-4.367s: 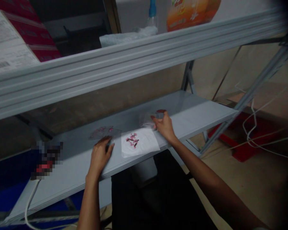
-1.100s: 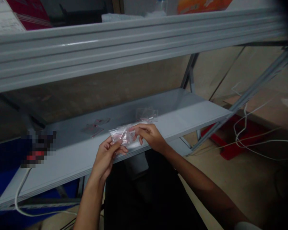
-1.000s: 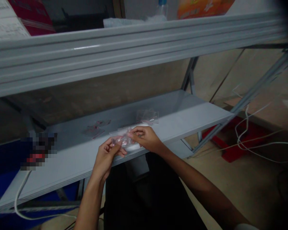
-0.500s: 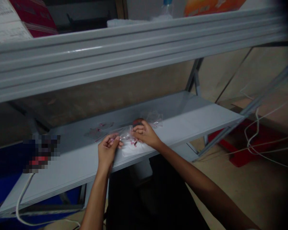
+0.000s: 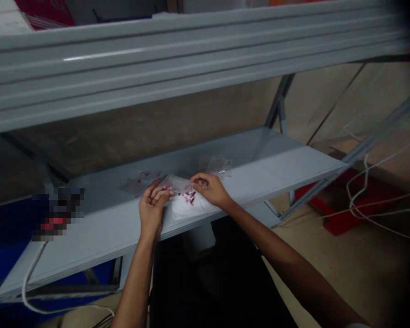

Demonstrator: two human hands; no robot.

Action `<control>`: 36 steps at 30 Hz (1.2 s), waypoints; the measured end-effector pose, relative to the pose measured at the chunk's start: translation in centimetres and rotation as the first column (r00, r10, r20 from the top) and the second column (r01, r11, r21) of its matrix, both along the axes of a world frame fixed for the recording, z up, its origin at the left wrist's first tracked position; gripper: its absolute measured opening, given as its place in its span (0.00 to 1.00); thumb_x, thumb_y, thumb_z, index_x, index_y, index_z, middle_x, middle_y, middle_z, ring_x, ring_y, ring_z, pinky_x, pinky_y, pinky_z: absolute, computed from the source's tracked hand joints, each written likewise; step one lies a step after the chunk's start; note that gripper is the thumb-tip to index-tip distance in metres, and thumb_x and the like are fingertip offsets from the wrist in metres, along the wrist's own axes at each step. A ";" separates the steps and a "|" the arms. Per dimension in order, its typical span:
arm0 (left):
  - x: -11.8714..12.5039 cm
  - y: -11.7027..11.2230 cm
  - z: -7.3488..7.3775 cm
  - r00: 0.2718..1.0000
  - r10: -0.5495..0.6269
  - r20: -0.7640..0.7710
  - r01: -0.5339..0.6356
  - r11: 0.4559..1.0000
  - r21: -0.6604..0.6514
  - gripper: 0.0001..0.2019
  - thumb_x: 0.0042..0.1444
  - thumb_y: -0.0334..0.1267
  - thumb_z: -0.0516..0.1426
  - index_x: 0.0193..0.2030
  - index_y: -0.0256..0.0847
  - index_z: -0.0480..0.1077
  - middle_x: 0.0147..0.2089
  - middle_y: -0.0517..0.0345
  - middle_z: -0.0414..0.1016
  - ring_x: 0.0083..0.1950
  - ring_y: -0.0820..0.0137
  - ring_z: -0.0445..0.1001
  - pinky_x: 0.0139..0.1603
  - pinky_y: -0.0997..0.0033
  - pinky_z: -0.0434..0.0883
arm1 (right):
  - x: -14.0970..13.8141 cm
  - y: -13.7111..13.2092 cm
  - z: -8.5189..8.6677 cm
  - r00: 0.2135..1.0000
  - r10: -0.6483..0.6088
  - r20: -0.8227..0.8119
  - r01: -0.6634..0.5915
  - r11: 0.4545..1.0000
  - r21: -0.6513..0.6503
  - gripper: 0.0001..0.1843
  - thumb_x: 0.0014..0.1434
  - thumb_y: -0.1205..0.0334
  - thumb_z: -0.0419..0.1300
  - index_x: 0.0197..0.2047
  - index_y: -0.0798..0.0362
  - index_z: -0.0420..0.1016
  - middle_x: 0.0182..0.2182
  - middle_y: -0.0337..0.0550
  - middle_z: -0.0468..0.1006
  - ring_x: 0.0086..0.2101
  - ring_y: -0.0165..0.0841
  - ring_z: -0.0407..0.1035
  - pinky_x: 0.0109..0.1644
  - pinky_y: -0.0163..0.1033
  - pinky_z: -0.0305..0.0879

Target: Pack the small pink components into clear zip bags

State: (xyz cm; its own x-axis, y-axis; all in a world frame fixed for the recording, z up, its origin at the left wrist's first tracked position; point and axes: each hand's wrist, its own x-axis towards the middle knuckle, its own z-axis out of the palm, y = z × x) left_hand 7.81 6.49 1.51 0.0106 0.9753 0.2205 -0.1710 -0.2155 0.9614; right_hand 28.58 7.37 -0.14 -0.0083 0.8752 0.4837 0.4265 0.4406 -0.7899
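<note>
Between my hands is a small clear plastic bag (image 5: 176, 182), with a few pink pieces showing at its left end. My left hand (image 5: 152, 202) is closed on that left end, thumb against the curled fingers. At the opposite side, my right hand (image 5: 209, 187) pinches the bag's edge with thumb and forefinger. Just below the bag, several small pink and dark red pieces, which look like pills and capsules (image 5: 189, 197), lie loose on a white sheet (image 5: 184, 212). My right fingers are close above them.
Flat clear bags with pinkish pieces (image 5: 140, 181) lie left of my hands, and more clear bags (image 5: 218, 166) lie behind the right. A grey shelf beam (image 5: 177, 59) crosses above the grey work shelf (image 5: 99, 228). A blurred-out object (image 5: 59, 214) with a white cable (image 5: 29, 278) is far left.
The bag sits flatter and my right hand has shifted slightly right, so more loose pieces show on the white sheet. A dark round shape behind my right hand no longer shows.
</note>
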 end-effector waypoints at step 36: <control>-0.7 -0.6 0.9 0.864 0.049 -0.502 0.064 0.977 0.204 0.23 0.58 0.38 0.58 0.61 0.41 0.66 0.62 0.43 0.71 0.61 0.59 0.71 0.64 0.54 0.63 | 1.4 0.1 0.3 0.975 -0.057 -0.217 0.044 0.997 -0.063 0.07 0.56 0.61 0.62 0.35 0.56 0.77 0.28 0.43 0.81 0.29 0.30 0.73 0.34 0.34 0.65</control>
State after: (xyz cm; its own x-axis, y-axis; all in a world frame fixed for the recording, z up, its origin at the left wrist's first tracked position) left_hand 7.09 5.87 2.45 0.1814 0.9073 0.3794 0.3193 -0.4193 0.8498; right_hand 30.02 7.46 0.11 0.1369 0.8981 0.4179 0.2617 0.3741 -0.8897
